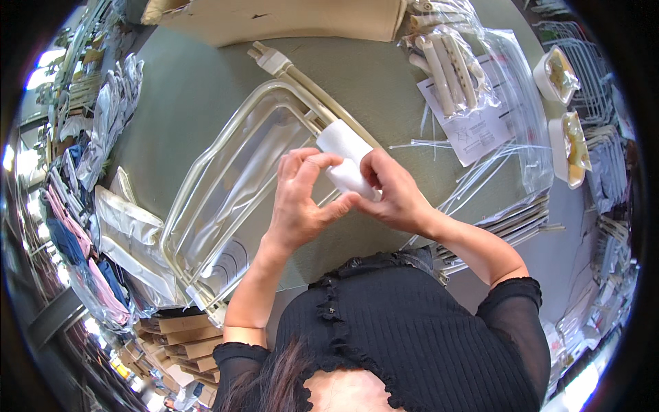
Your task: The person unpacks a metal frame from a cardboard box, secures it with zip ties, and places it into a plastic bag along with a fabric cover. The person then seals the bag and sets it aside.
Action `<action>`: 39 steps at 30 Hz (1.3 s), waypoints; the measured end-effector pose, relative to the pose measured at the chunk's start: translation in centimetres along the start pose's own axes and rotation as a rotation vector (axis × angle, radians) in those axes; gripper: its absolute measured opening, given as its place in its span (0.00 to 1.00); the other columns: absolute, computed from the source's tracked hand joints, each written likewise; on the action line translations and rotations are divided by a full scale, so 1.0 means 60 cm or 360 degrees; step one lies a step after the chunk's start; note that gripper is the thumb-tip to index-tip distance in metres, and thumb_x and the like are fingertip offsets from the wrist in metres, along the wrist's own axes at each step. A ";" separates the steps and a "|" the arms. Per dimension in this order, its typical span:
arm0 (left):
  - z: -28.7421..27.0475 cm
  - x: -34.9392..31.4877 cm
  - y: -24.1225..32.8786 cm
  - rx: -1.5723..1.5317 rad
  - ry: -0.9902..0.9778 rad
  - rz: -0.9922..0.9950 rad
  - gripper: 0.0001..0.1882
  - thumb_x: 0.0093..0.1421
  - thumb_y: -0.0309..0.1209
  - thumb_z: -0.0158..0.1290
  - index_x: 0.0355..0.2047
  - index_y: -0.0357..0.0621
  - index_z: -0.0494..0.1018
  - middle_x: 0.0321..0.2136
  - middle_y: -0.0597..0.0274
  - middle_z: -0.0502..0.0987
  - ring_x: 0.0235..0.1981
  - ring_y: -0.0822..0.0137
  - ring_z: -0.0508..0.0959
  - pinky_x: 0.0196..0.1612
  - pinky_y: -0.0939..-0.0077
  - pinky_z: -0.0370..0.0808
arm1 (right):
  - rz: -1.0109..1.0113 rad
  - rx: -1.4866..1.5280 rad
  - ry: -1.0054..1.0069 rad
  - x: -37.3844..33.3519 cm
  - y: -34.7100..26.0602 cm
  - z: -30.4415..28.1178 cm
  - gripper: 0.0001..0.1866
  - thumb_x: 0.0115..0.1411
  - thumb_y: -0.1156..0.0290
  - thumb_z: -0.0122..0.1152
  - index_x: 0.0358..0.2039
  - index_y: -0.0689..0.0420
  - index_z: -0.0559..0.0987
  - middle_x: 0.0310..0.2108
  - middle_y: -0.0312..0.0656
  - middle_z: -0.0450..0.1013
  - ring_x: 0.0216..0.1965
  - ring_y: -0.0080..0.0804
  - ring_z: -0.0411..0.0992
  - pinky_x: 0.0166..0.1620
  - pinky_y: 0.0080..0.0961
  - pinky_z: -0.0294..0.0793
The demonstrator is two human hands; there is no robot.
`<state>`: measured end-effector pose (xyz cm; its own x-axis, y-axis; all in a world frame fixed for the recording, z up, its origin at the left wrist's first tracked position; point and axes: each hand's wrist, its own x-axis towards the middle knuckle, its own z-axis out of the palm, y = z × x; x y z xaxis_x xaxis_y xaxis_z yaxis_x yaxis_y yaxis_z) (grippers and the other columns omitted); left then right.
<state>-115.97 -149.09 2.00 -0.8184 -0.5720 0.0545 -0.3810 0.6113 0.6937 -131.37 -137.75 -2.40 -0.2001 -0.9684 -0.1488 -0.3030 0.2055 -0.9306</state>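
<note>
A cream tubular metal frame [206,161] with rounded corners lies on the table, and a straight cream tube [312,86] lies along its far side. White foam sheet [345,142] is wrapped around the frame and tube near their right end. My left hand [302,199] curves around the near edge of the foam, its fingertips and thumb touching it. The foam's loose near part is pinched between the thumb and fingers of my right hand [397,191]. Both thumbs nearly meet. My fingers hide part of the wrapping.
At the upper right, a clear bag of cream tubes [449,72] rests on a printed sheet [473,134]. White cable ties [473,182] lie nearer me. Two white tubs [559,147] stand at the right edge. A cardboard box [274,20] is at the back. Wrapped parts [130,220] lie left.
</note>
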 end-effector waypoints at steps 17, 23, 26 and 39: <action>0.163 0.247 -0.092 0.0767 -0.0873 -0.0290 0.17 0.48 0.39 0.57 0.35 0.44 0.73 0.28 0.51 0.78 0.33 0.53 0.79 0.37 0.61 0.73 | 0.0800 0.0097 0.0328 0.122 0.205 -0.028 0.22 0.53 0.60 0.63 0.41 0.64 0.70 0.39 0.54 0.71 0.42 0.42 0.71 0.43 0.32 0.70; 0.185 0.266 -0.129 0.0667 -0.1240 -0.0629 0.11 0.45 0.32 0.54 0.27 0.39 0.78 0.28 0.45 0.78 0.34 0.50 0.79 0.39 0.63 0.75 | 0.0008 -0.1009 0.0599 0.111 0.186 -0.010 0.12 0.53 0.67 0.58 0.35 0.60 0.75 0.37 0.52 0.71 0.42 0.46 0.69 0.45 0.37 0.70; 0.179 0.271 -0.165 0.0262 -0.1356 -0.0874 0.14 0.45 0.34 0.55 0.28 0.34 0.78 0.24 0.44 0.78 0.30 0.54 0.80 0.36 0.67 0.74 | -0.0047 -0.0329 0.0403 0.107 0.190 0.009 0.15 0.53 0.66 0.58 0.39 0.60 0.75 0.37 0.52 0.72 0.42 0.46 0.69 0.46 0.37 0.69; 0.148 0.297 -0.169 0.1128 -0.1172 0.0051 0.19 0.60 0.45 0.45 0.31 0.44 0.78 0.28 0.54 0.79 0.34 0.55 0.77 0.48 0.63 0.64 | 0.0654 0.0036 -0.0248 0.151 0.162 -0.055 0.20 0.52 0.59 0.49 0.30 0.65 0.78 0.29 0.57 0.75 0.35 0.50 0.74 0.41 0.39 0.72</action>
<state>-130.52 -160.60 -10.42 -0.8027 -0.2179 -0.5551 -0.3258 0.9399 0.1022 -139.20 -144.03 -11.71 -0.1561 -0.8170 -0.5552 -0.2065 0.5766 -0.7905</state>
